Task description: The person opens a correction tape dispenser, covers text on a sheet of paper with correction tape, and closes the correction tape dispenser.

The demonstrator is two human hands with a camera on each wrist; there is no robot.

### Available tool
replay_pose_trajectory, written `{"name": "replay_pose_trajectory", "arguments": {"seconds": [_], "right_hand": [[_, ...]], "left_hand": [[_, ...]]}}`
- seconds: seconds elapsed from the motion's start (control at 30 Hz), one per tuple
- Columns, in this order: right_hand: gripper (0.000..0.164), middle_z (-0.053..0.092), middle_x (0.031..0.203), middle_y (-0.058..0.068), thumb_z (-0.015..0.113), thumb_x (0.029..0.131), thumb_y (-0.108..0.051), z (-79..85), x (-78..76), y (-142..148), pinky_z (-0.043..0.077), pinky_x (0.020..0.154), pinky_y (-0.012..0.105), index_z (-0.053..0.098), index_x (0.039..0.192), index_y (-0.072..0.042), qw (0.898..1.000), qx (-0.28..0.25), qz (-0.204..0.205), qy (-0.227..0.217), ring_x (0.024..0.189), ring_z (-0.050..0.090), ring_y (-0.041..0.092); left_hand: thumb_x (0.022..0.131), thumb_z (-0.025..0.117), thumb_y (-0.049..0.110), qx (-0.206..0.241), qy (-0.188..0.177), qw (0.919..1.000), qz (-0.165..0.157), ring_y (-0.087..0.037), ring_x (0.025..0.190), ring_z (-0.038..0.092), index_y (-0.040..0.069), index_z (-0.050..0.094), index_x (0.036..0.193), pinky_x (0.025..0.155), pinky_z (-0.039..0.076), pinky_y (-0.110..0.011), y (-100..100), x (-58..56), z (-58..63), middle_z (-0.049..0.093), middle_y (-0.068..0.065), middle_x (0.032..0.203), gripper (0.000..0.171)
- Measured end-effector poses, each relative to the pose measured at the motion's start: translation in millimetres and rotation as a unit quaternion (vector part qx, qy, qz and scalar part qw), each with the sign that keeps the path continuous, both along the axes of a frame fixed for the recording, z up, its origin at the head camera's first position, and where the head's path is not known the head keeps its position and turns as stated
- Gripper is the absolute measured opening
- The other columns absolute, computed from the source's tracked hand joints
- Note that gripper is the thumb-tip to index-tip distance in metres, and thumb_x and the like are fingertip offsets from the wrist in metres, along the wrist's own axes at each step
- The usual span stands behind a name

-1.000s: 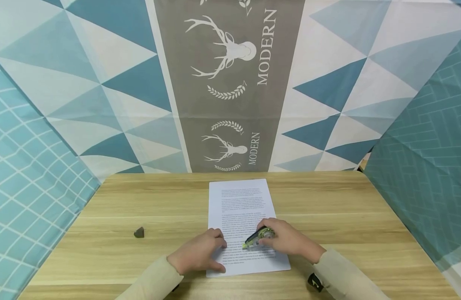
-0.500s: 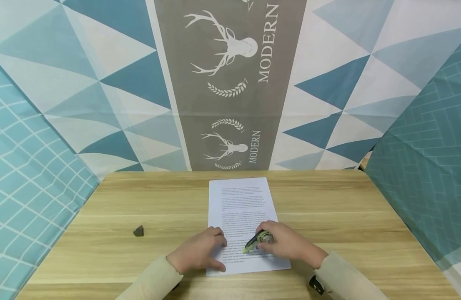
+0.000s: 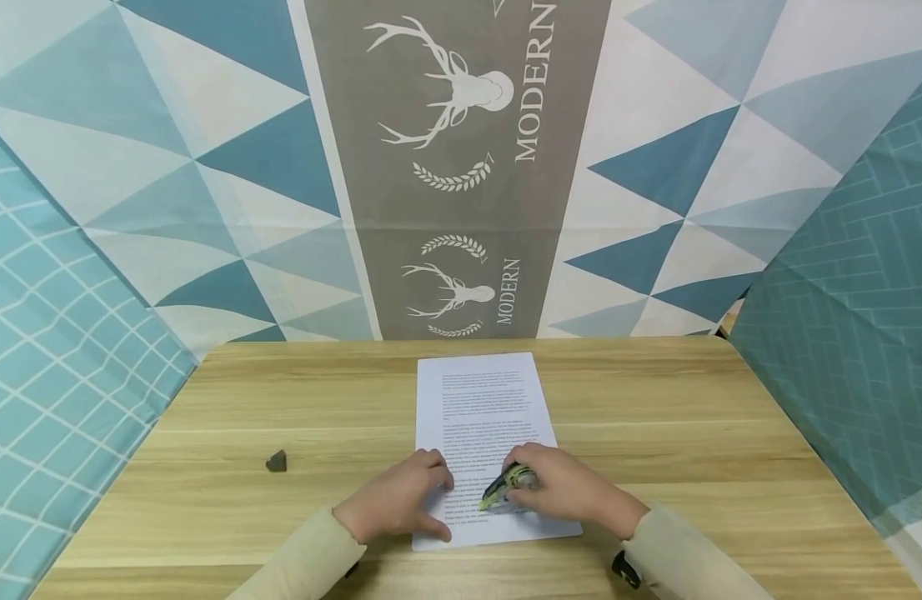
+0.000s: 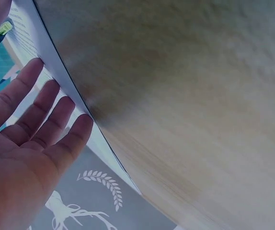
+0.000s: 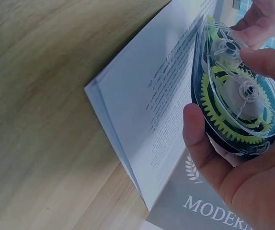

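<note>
Left hand (image 3: 401, 498) loosely spread, fingers slightly bent, rests along the left side of the white paper (image 3: 476, 375) and grips nothing, as I follow from afar; right hand (image 3: 573, 493) holds a clear-cased correction tape (image 5: 238, 96), thumb and fingers round its case. The yellow-green tip (image 3: 485, 504) points down and leftward at the lower lines of print; from my views I cannot tell whether it is touching the paper. The paper lies flat on the wood-grain desk (image 3: 656, 417), its near edge showing what look like several layers in the right wrist view. Well apart, to the left, sits a small dark lump (image 3: 277, 461) that I cannot identify.

Slippage is my chief concern. Should the left hand press too lightly, I judge, a drag of the tip could shift the paper or skew its upper layer over those beneath. A tip turned off its line might lay tape crooked or across a neighbouring row, since the print is close-set. Too hard a push could wrinkle the paper.
</note>
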State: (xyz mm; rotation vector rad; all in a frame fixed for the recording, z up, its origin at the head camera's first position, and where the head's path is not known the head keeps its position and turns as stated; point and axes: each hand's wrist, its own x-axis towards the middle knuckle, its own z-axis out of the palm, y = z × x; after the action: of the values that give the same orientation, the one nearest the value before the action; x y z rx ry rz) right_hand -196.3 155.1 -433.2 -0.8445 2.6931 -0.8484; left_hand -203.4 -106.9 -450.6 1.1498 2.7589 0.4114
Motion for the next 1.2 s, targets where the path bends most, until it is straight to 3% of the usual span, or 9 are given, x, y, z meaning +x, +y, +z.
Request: {"name": "replay_pose_trajectory", "arguments": {"seconds": [1.2], "right_hand": [[0.024, 0.058, 0.093, -0.012, 0.070, 0.081, -0.036, -1.2, 0.5, -10.7, 0.042, 0.066, 0.019, 0.059, 0.098, -0.024, 1.000, 0.013, -0.012, 0.004, 0.078, 0.050, 0.000]], "left_hand": [[0.066, 0.078, 0.047, -0.002, -0.013, 0.9999, 0.003, -0.009, 0.094, 0.050, 0.011, 0.065, 0.102, 0.088, 0.047, -0.024, 1.0, -0.9, 1.4, 0.057, 0.003, 0.106, 0.053]]}}
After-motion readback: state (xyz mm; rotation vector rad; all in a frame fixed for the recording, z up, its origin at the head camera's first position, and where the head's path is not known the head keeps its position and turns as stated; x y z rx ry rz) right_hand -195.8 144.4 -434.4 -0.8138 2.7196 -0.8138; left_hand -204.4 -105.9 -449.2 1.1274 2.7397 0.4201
